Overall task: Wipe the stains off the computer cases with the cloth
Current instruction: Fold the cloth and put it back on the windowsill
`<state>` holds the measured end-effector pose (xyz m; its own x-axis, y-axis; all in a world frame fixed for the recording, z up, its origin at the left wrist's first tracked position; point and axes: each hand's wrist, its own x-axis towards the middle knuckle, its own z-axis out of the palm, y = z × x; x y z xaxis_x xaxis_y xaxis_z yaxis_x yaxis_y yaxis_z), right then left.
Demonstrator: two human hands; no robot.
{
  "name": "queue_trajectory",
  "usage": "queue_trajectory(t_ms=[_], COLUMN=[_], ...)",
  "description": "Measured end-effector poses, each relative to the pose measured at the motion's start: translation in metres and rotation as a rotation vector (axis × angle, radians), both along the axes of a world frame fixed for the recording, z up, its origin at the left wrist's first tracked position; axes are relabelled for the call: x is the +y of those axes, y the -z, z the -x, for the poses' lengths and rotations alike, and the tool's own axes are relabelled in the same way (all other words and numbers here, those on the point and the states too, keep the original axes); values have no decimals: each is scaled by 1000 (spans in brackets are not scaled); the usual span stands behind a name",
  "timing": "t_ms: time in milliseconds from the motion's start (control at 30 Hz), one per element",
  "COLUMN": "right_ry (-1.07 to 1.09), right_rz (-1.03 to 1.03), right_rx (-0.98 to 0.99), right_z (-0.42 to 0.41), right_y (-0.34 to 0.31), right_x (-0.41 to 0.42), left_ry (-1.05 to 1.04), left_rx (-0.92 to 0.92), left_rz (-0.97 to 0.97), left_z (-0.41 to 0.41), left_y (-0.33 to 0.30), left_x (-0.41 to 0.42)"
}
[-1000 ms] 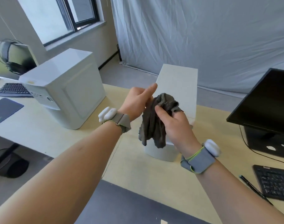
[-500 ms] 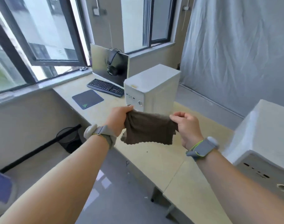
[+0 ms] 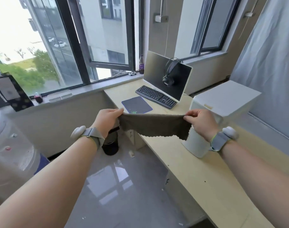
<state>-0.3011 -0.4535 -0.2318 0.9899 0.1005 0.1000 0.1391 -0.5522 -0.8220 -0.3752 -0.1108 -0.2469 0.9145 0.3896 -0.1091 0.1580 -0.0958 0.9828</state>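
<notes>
Cloth (image 3: 154,125) is now pulled out wide and flat between the two hands, where half a second ago it hung narrower and a second ago it was a bunched wad in front of the other case. The left hand (image 3: 106,120) has its fingers (image 3: 119,111) closed on one top corner, the right hand (image 3: 200,122) pinches the other, and the fabric sags between them in the air over the worktop (image 3: 198,178) edge, touching no case yet. I read this as readying a clean, open face for wiping, so the rubbing itself has not begun here. The view has also swung left, leaving one white computer case (image 3: 222,106) in sight, just behind the right hand; any stains on it are too small to make out. Further left on the same worktop lie a mouse pad (image 3: 137,103), a keyboard (image 3: 156,96) and a monitor (image 3: 169,83) with a headset (image 3: 171,73) hung on it, all well apart from the case. Nothing blocks the near face of the case.
</notes>
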Motion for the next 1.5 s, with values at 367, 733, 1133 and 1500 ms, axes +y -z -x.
queue_trajectory(t_ms=[367, 733, 1133, 1500], right_ry=[-64, -540, -530, -238], right_rz=[-54, -291, -825, -599], right_rx=[37, 277, 950, 400], right_z=[-136, -255, -376, -476], right_y=[6, -12, 68, 63], right_x=[149, 326, 411, 551], left_ry=[-115, 51, 93, -146], left_rx=[-8, -102, -55, 237], left_rz=[102, -165, 432, 18], left_z=[-61, -253, -353, -453], left_y=[3, -8, -3, 23], left_x=[104, 107, 250, 403])
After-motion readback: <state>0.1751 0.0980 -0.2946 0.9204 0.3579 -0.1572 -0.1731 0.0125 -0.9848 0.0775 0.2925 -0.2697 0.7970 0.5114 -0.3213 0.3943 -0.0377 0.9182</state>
